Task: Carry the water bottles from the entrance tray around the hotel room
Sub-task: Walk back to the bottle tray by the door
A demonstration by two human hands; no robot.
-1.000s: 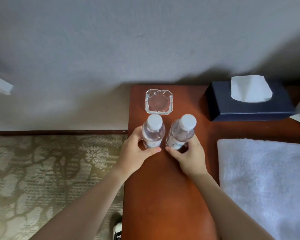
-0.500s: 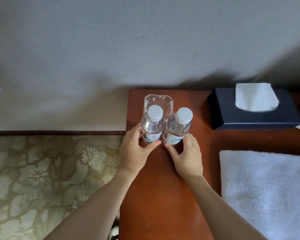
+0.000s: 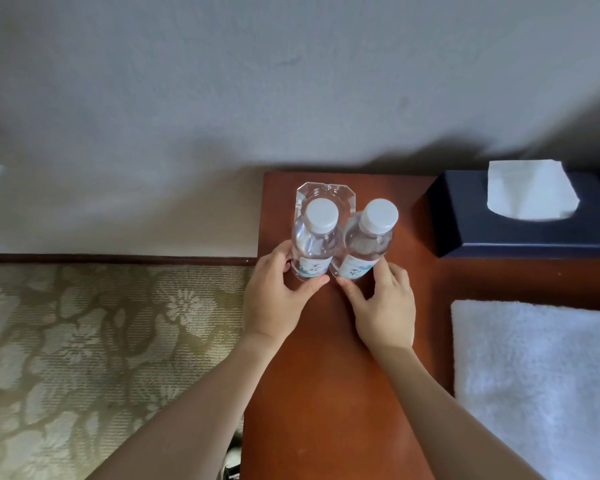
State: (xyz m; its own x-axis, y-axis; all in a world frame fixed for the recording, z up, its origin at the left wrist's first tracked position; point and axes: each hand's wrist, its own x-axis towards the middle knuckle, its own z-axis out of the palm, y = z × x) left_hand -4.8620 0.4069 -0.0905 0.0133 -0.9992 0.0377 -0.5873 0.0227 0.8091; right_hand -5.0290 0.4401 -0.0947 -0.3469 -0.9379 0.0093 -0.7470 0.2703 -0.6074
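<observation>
Between the two hands, on the reddish wooden tabletop [image 3: 326, 393], two clear white-capped plastic water bottles [image 3: 314, 244] stand touching, the left hand [image 3: 278, 299] gripping one, the right hand [image 3: 385, 306] the other, low at their labels—full-looking, probably weighty, smooth and squeezable.

Desk [image 3: 326, 393]: reddish-brown, smooth, satin sheen. Two bottles [image 3: 313, 249] [image 3: 364, 245]: clear glossy plastic, matt white caps, paper-looking labels. Ashtray [image 3: 305, 194]: clear glass, glossy. Towel [image 3: 541, 382]: white terry, rough. Tissue box [image 3: 520, 230]: matt navy. Carpet [image 3: 101, 341]: woven, ribbed.
</observation>
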